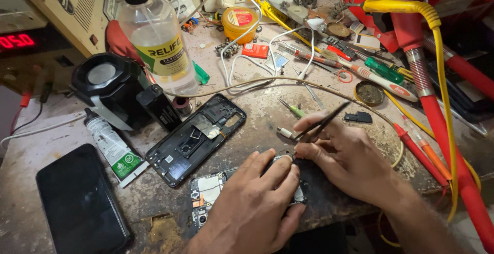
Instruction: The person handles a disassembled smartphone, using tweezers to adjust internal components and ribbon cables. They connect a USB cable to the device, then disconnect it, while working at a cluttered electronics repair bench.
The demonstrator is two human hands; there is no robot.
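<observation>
The left hand [257, 202] presses flat on an opened phone [208, 189] (circuit side up), the right hand [345, 156] beside it pinches black tweezers [321, 124], a green-labelled white tube [114, 148] lying farther left.

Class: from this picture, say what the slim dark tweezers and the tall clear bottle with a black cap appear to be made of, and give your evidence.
Slim dark tweezers in the right hand: probably metal with a matte black finish, judging by the thin, rigid, pointed arms. Tall clear bottle with a black cap: likely transparent plastic, possibly glass; liquid shows through its glossy wall.
</observation>
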